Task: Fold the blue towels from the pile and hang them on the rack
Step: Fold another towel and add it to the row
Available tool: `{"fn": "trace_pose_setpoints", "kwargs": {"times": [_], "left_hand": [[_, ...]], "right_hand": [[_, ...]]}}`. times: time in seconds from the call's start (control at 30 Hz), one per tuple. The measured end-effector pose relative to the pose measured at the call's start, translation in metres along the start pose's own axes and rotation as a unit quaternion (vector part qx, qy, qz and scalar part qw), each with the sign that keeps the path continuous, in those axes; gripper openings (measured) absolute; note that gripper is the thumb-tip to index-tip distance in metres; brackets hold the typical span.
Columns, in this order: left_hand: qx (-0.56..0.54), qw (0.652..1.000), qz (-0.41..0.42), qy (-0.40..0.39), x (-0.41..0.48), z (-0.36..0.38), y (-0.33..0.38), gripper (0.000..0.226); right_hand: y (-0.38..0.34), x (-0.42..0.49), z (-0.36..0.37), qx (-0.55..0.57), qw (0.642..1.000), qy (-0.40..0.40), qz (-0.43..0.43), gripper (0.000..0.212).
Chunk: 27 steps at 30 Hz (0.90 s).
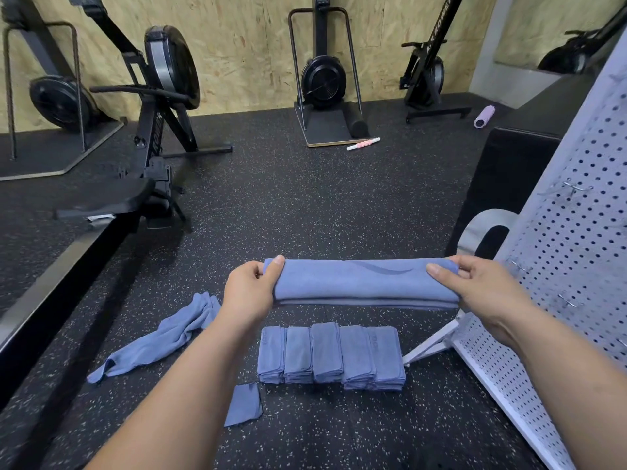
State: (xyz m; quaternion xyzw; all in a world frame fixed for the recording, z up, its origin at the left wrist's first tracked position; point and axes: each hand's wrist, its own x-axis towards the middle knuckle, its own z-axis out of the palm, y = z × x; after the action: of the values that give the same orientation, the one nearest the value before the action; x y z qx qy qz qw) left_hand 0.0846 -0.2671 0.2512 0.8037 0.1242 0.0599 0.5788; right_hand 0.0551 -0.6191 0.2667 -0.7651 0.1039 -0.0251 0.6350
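A blue towel (363, 283), folded into a long narrow band, is stretched level above the floor between my hands. My left hand (251, 290) grips its left end, thumb on top. My right hand (481, 283) grips its right end the same way. Below it, several folded blue towels (330, 357) lie side by side in a row on the floor. An unfolded blue towel (163, 337) lies crumpled to the left, and a small blue piece (242, 403) sits near my left forearm. The white pegboard rack (570, 239) with metal hooks stands at the right.
The floor is black speckled rubber. Rowing machines (159, 106) stand at the left and along the back wall. A black padded box (502, 184) sits behind the rack. A pink roller stick (363, 144) and a purple foam roller (484, 116) lie far off.
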Motion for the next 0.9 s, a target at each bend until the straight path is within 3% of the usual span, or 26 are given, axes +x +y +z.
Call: {"fn": "trace_pose_setpoints", "kwargs": {"times": [0.2,0.37,0.47,0.6,0.67,0.77,0.83,0.9], "left_hand": [[-0.048,0.998,-0.033,0.026,-0.004,0.01,-0.003,0.052],[-0.084,0.989,-0.09,-0.077,-0.013,0.019,-0.005,0.02],[0.003,0.996,-0.039,-0.082,-0.019,0.032,-0.009,0.007],[0.096,0.992,0.044,-0.064,-0.043,0.056,-0.002,0.016],[0.068,0.994,0.049,-0.076,-0.06,0.069,0.005,0.018],[-0.078,0.994,0.003,-0.072,-0.074,0.083,0.01,0.022],[-0.159,0.985,-0.032,-0.055,-0.073,0.081,0.011,0.026],[-0.168,0.985,-0.035,-0.033,-0.072,0.077,0.011,0.031]], "right_hand": [[0.006,0.001,0.002,-0.03,0.999,0.028,0.032,0.026],[0.011,0.0,0.014,-0.084,0.993,0.084,0.023,0.022],[0.009,-0.005,0.03,-0.133,0.988,0.079,0.008,0.025],[0.002,-0.021,0.072,-0.13,0.99,0.034,-0.051,0.025],[0.003,-0.031,0.094,-0.126,0.989,0.001,-0.079,0.027],[0.004,-0.045,0.114,-0.15,0.982,-0.001,-0.111,0.03],[0.003,-0.047,0.118,-0.117,0.987,-0.012,-0.113,0.033],[0.0,-0.048,0.119,-0.058,0.991,-0.039,-0.112,0.039]]}}
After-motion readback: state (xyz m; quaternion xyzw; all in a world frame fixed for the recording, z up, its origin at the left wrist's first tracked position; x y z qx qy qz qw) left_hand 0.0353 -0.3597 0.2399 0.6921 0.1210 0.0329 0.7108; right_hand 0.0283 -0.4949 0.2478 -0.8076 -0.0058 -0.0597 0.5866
